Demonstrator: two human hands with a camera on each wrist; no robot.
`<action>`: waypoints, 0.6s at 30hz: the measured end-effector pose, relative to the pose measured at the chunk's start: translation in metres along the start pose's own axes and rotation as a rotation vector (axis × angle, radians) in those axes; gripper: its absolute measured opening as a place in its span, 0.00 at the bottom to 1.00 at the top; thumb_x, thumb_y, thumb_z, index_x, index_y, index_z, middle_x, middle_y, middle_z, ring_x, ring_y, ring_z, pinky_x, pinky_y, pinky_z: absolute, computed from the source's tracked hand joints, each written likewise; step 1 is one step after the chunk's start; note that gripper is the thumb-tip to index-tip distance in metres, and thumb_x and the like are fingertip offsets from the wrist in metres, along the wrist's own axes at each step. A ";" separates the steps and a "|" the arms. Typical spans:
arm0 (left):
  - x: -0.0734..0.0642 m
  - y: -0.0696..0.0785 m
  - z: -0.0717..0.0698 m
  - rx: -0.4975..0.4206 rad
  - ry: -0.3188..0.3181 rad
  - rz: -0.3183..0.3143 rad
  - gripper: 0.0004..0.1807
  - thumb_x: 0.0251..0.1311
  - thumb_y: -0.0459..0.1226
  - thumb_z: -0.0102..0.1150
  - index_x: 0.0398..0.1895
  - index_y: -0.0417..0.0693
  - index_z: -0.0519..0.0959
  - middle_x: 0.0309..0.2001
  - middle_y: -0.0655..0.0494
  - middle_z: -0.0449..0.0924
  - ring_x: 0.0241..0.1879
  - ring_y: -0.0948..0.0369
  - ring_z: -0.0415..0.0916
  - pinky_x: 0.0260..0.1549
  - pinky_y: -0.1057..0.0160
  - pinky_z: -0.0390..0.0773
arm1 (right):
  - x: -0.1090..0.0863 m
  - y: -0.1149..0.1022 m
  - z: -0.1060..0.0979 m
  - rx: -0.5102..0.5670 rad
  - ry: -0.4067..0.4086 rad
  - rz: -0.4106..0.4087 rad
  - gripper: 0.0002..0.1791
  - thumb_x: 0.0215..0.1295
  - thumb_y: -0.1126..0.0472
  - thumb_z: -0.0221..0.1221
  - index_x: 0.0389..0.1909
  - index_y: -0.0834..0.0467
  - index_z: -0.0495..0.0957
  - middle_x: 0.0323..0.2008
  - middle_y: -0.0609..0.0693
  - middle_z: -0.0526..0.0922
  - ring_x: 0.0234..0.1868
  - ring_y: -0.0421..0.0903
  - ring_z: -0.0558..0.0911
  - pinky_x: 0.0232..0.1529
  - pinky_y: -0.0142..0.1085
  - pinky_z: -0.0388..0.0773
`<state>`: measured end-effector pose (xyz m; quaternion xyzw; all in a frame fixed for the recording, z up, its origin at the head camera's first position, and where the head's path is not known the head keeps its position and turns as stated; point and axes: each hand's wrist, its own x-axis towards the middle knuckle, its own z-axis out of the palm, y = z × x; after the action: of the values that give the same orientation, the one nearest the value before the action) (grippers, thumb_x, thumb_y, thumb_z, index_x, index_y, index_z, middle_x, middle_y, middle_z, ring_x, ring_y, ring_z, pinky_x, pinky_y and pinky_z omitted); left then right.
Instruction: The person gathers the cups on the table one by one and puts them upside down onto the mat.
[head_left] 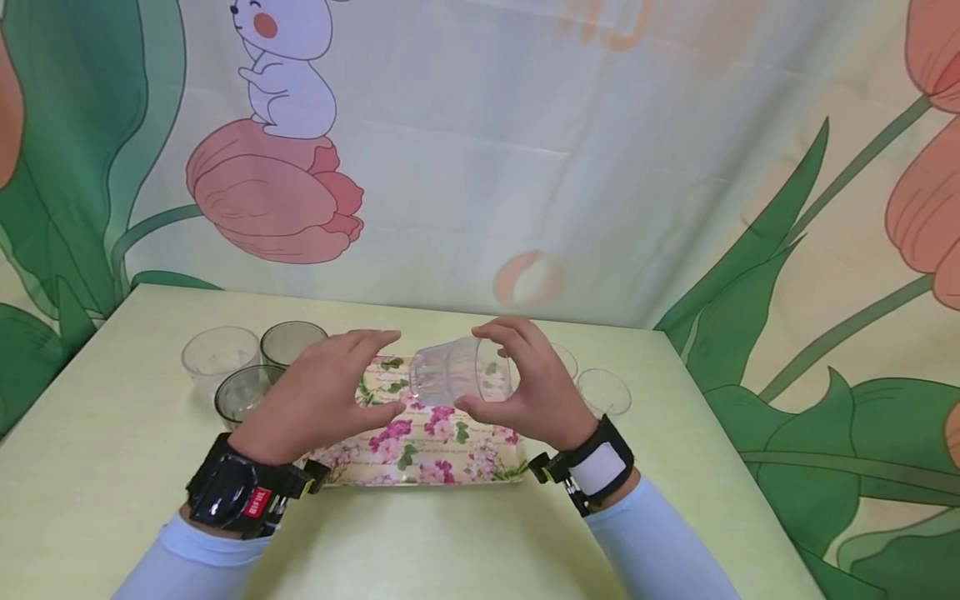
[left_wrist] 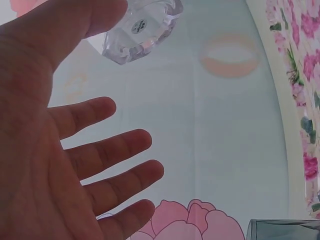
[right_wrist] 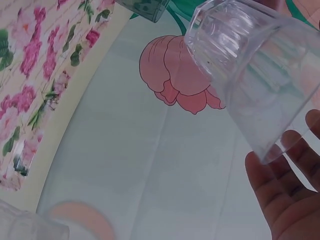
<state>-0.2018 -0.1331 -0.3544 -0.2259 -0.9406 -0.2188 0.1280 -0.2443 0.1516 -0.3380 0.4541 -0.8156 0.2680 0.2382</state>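
Observation:
A clear ribbed cup (head_left: 446,371) is held tilted on its side above a flower-patterned tray (head_left: 420,475). My right hand (head_left: 540,392) grips it near the wide rim, fingers above and thumb below. The right wrist view shows fingertips at the rim of the clear cup (right_wrist: 270,65). Facing the cup's narrow base, my left hand (head_left: 318,400) has its thumb and fingers spread, with a gap to the cup in the head view. In the left wrist view a small label shows on the cup's base (left_wrist: 155,32), partly behind the thumb.
Left of the tray stand a clear cup (head_left: 220,354) and two dark-tinted cups, one behind (head_left: 291,340) and one in front (head_left: 242,396), partly hidden by my left arm. More clear cups (head_left: 606,392) stand right of the tray. A printed curtain (head_left: 450,167) hangs behind the table (head_left: 465,542).

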 end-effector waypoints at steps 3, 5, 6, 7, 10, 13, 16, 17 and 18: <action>0.000 0.001 0.000 -0.003 -0.004 0.007 0.48 0.53 0.59 0.69 0.74 0.49 0.64 0.67 0.47 0.73 0.63 0.47 0.73 0.62 0.41 0.73 | 0.000 -0.001 0.001 0.013 0.011 -0.007 0.42 0.48 0.44 0.75 0.63 0.56 0.72 0.56 0.52 0.76 0.54 0.47 0.75 0.49 0.42 0.80; 0.000 0.003 0.000 -0.008 -0.004 0.014 0.48 0.53 0.59 0.69 0.74 0.49 0.64 0.67 0.47 0.72 0.64 0.47 0.72 0.62 0.42 0.73 | 0.000 -0.002 0.002 0.022 0.013 -0.006 0.42 0.49 0.43 0.74 0.63 0.56 0.72 0.56 0.52 0.76 0.55 0.46 0.75 0.49 0.41 0.80; 0.000 0.003 0.000 -0.013 -0.006 0.018 0.48 0.53 0.59 0.70 0.73 0.48 0.64 0.67 0.47 0.72 0.64 0.48 0.72 0.62 0.43 0.73 | 0.000 -0.002 0.002 0.026 0.014 -0.005 0.41 0.50 0.43 0.74 0.63 0.56 0.72 0.56 0.52 0.75 0.55 0.46 0.75 0.50 0.41 0.80; 0.000 0.004 0.000 -0.016 -0.007 0.021 0.49 0.52 0.59 0.70 0.73 0.48 0.64 0.67 0.47 0.72 0.64 0.48 0.72 0.62 0.43 0.74 | 0.000 -0.003 0.003 0.030 0.014 -0.004 0.41 0.50 0.42 0.73 0.63 0.56 0.72 0.57 0.52 0.75 0.55 0.46 0.75 0.50 0.40 0.80; 0.001 0.005 0.000 -0.021 -0.010 0.031 0.49 0.51 0.58 0.71 0.73 0.47 0.64 0.67 0.47 0.73 0.63 0.49 0.73 0.61 0.45 0.75 | 0.001 -0.004 0.004 0.048 0.011 -0.006 0.41 0.52 0.42 0.72 0.63 0.57 0.72 0.57 0.52 0.75 0.56 0.46 0.75 0.51 0.40 0.80; 0.001 0.008 0.002 -0.031 -0.008 0.039 0.49 0.51 0.58 0.72 0.73 0.48 0.64 0.66 0.48 0.73 0.62 0.50 0.74 0.60 0.46 0.76 | 0.002 -0.005 0.004 0.061 0.006 -0.019 0.40 0.52 0.42 0.72 0.63 0.57 0.71 0.57 0.52 0.75 0.56 0.47 0.75 0.51 0.39 0.80; 0.001 0.009 0.003 -0.054 -0.008 0.059 0.48 0.51 0.57 0.72 0.72 0.49 0.64 0.65 0.50 0.74 0.60 0.52 0.75 0.58 0.48 0.78 | 0.002 -0.006 0.006 0.064 0.010 -0.038 0.40 0.52 0.43 0.72 0.63 0.58 0.71 0.57 0.52 0.75 0.56 0.48 0.75 0.50 0.39 0.79; 0.001 0.010 0.003 -0.060 -0.006 0.068 0.48 0.51 0.57 0.72 0.72 0.49 0.64 0.65 0.50 0.74 0.60 0.53 0.75 0.57 0.49 0.79 | 0.003 -0.006 0.007 0.064 0.014 -0.046 0.40 0.52 0.43 0.72 0.63 0.58 0.71 0.57 0.53 0.75 0.56 0.48 0.75 0.50 0.38 0.79; 0.001 0.009 0.004 -0.066 -0.006 0.076 0.47 0.52 0.57 0.72 0.72 0.49 0.64 0.64 0.51 0.74 0.58 0.54 0.76 0.56 0.50 0.79 | 0.003 -0.006 0.008 0.061 0.016 -0.054 0.40 0.52 0.43 0.71 0.63 0.58 0.71 0.57 0.53 0.75 0.55 0.48 0.75 0.50 0.38 0.79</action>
<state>-0.1990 -0.1233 -0.3537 -0.2665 -0.9240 -0.2438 0.1259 -0.2416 0.1416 -0.3403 0.4809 -0.7926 0.2895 0.2379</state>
